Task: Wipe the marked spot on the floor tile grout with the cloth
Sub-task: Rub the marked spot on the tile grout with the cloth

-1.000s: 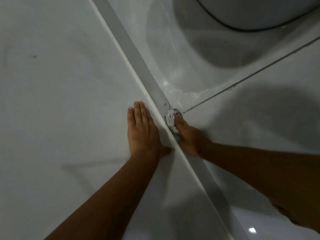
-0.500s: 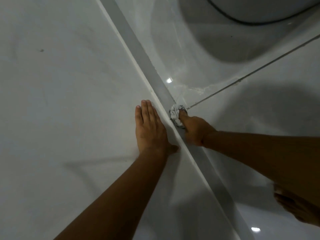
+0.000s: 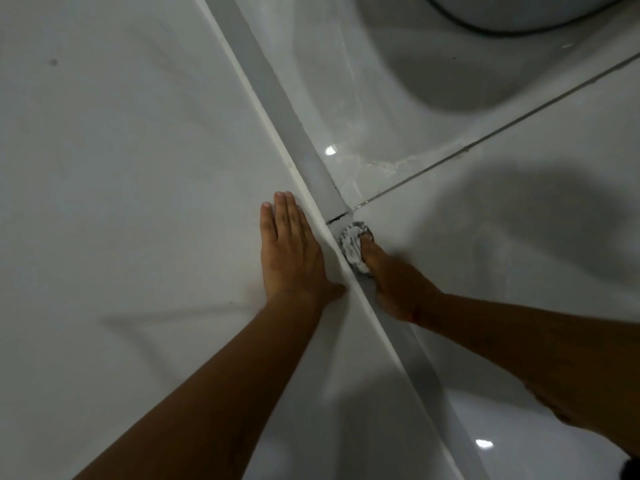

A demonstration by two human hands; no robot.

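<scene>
Head view. Left hand [image 3: 291, 251] lies flat, fingers together, on the white surface just left of the grey strip [image 3: 277, 102]. Right hand [image 3: 391, 278], on the strip's right side, is closed on a crumpled cloth [image 3: 352, 242], pressing it to the floor tile [image 3: 519, 209] against the strip, just below where the grout line [image 3: 485, 142] meets it. The marked spot is not discernible.
</scene>
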